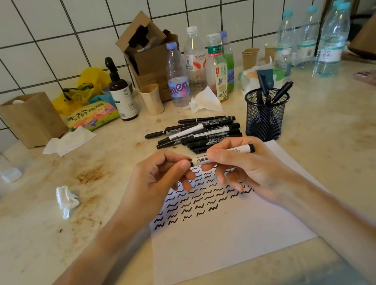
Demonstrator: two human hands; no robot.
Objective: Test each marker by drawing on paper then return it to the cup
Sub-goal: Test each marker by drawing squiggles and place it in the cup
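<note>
Counter [337,166]: pale stone surface, brown stains at left, tiled wall behind it.

Paper [224,241]: white sheet lying flat on the counter in front of the person, its upper half covered with rows of short black squiggles; lower half blank.

Back row along the wall: cardboard box [149,58], several plastic bottles [177,78], a dark pump bottle [120,91], paper cups [251,57], a yellow bag [86,87].

Cup [266,116]: black wire mesh, upright, just beyond the paper's far right corner; a few black markers stand in it.

Marker pile [195,133]: a loose heap of black markers lying flat on the counter, just left of the cup, beyond the hands.

Left hand [158,180]: raised above the paper; grip clamped on the left end of a white marker [224,154], thumb and forefinger pinching it.

Right hand [243,165]: also above the paper; grip clamped on the marker's barrel, fingers curled round it.

White marker: held level between both hands, above the squiggles, black end pointing right towards the cup. Whether the cap is on, I cannot tell.

Crumpled tissue [66,200]: on the counter left of the paper.
</note>
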